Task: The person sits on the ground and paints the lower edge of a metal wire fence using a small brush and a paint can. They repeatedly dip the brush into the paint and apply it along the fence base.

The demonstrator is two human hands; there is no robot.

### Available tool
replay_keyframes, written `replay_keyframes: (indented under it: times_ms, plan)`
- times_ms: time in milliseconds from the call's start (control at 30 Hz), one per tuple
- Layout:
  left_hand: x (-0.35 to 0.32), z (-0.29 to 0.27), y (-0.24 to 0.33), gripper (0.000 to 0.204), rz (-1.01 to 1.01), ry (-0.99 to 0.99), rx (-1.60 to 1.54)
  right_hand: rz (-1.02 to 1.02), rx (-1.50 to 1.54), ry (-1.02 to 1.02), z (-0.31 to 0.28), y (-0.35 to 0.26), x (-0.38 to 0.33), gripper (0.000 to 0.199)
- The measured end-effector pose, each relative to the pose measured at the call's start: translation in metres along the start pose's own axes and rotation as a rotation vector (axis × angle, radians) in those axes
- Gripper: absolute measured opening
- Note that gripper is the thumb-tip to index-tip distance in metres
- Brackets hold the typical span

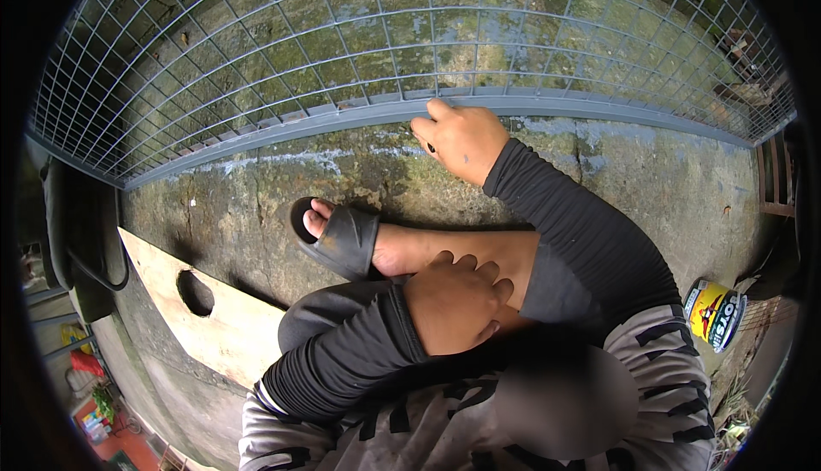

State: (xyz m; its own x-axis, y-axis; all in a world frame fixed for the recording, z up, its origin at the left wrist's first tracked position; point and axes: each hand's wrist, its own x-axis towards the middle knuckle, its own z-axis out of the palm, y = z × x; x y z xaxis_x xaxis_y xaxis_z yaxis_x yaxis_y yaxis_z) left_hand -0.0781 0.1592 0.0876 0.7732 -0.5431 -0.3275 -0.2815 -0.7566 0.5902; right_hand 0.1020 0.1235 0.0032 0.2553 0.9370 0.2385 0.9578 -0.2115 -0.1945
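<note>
In the head view, the right hand (462,142) reaches out to the grey bar (599,105) along the lower edge of a wire panel (432,33). Its fingers are bent, with the forefinger side against or just beside the bar; whether they clamp on it or on something small cannot be told, as the back of the hand hides the palm. The panel rises beyond this hand and spreads to both sides of it, and its bar runs along the stained concrete floor (231,193). Nearer the body, the left hand (453,304) lies on the bare lower leg (466,248), knuckles up and fingers curled; whether they grip the leg cannot be told. Just beyond and to the left of that hand, a dark grey sandal (351,236) covers the foot, toes showing at its open front. Further left of it, a pale wooden board (231,325) with a round hole lies on the floor, partly hidden by the knee. Well to the right of both hands stands a yellow and blue can (714,313). Black sleeves (590,223) cover both forearms.
</note>
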Motion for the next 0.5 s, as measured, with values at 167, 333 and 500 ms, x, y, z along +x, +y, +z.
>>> replay_keyframes:
  times_ms: [167, 333, 500]
  plan:
    - [-0.002, 0.003, -0.001, 0.043, -0.005, 0.005, 0.0, -0.034, -0.014, -0.015, -0.014, -0.021, -0.006, 0.01]
    - [-0.002, 0.001, -0.001, 0.045, 0.006, 0.015, -0.01, -0.134, 0.044, 0.042, -0.015, -0.04, -0.012, 0.011]
    - [-0.002, 0.001, -0.001, 0.046, -0.005, 0.002, -0.008, -0.083, 0.001, 0.004, -0.015, -0.02, -0.016, 0.013]
